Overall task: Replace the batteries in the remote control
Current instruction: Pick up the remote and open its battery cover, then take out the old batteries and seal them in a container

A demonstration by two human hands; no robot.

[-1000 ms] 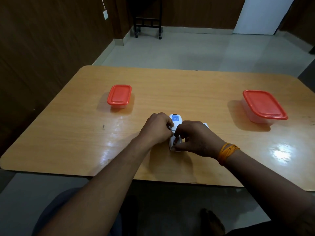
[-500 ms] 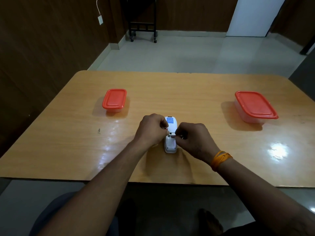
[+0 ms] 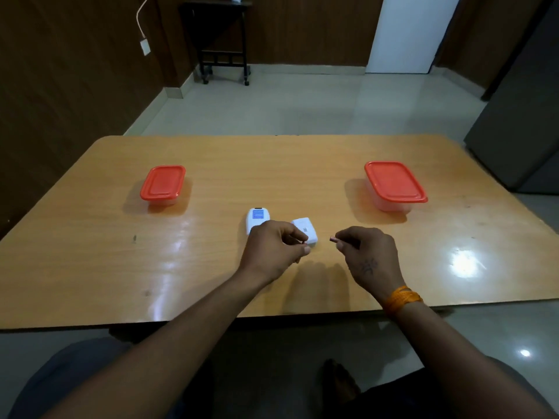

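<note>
White remote (image 3: 257, 220) lies mid-desk toward the near edge, its near half hidden under the left hand (image 3: 272, 252), with the loose back cover (image 3: 306, 229) just beside it on the right. Each hand pinches a small battery between thumb and forefinger: right hand (image 3: 370, 255) shows a battery tip (image 3: 332, 238), the left one's mostly hidden. Looks like the old-cells-out step; next calls for dropping these somewhere, maybe a red-lidded box, left (image 3: 162, 185) or right (image 3: 393, 184), and fetching fresh ones.
</note>
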